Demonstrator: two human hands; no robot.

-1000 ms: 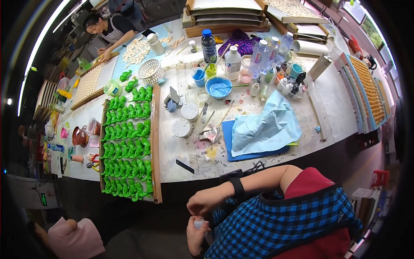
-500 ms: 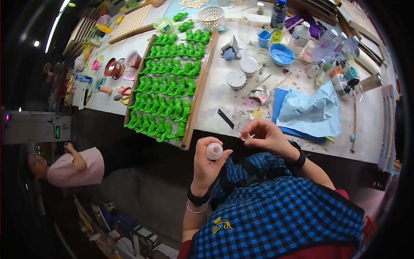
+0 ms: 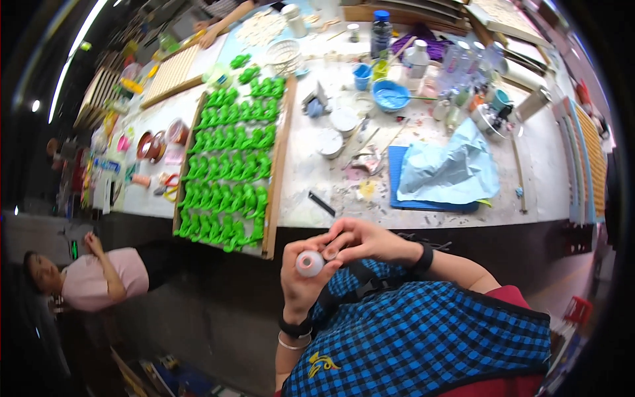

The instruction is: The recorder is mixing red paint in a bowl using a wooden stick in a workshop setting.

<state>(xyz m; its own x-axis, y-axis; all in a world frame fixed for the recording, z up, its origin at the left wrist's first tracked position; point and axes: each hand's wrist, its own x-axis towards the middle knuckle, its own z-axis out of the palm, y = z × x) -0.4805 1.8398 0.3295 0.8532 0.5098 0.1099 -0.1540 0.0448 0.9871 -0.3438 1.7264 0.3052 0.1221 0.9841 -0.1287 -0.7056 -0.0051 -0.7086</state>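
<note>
My left hand [image 3: 297, 290] is wrapped round a small white bottle [image 3: 309, 263], whose round mouth faces up and shows pinkish inside. Close beside it, my right hand [image 3: 365, 241] pinches a small round cap [image 3: 330, 253] between thumb and fingers. Both hands meet just off the front edge of the worktable, above my blue checked apron. To the left lies a wooden-framed tray [image 3: 270, 225] with rows of bright green figurines [image 3: 225, 169]. A black flat strip [image 3: 321, 203] rests on the table beyond my hands.
A blue cloth [image 3: 450, 165] lies on a blue mat [image 3: 399, 175] at the right. Further back stand a blue paint bowl [image 3: 391, 96], two round white lids, several bottles [image 3: 381, 36] and a white basket [image 3: 284, 56]. One person in pink [image 3: 109, 278] is at the left; another person's arm reaches in at the back.
My right hand has come left with the cap, right up against the bottle in my left hand. The whole view has shifted, so the table appears lower and further left.
</note>
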